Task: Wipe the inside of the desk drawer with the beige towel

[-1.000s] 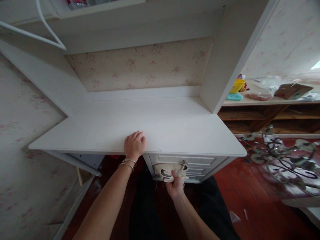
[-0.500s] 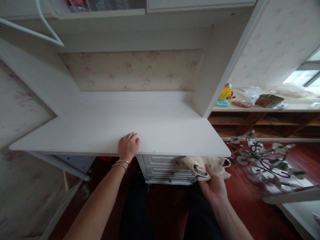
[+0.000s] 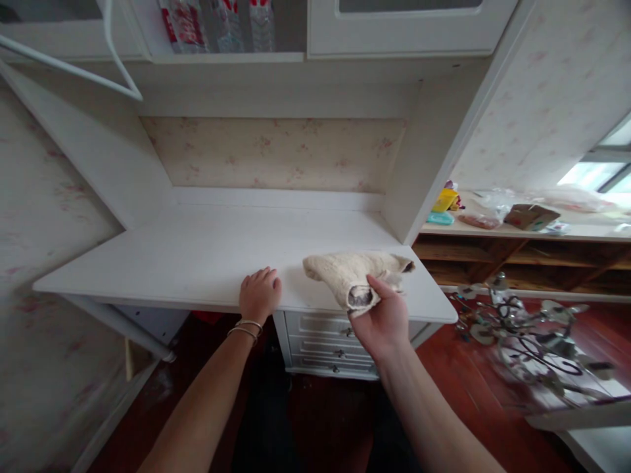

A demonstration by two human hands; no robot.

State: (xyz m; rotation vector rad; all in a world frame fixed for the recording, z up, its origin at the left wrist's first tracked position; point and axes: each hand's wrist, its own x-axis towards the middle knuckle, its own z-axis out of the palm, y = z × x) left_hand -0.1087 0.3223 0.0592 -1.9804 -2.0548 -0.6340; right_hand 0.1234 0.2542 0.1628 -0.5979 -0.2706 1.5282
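My right hand grips a folded cream-coloured cloth, thumb on top, over the front right of the white desk. Dark patches show in the cloth's folded ends. Whether the cloth touches the desktop I cannot tell. My left hand lies on the desk's front edge with its fingers stretched out and nothing in them. Two bangles circle the left wrist.
Drawers with small knobs sit beneath the desk. Overhead, a shelf holds plastic bottles, and a white bent frame juts in at upper left. To the right, a chandelier lies on the red floor before a low wooden shelf.
My right hand has lifted the cloth from in front of the drawers to above the desktop, moving up and left. My left hand stays at the desk edge. The view has tilted upward slightly.
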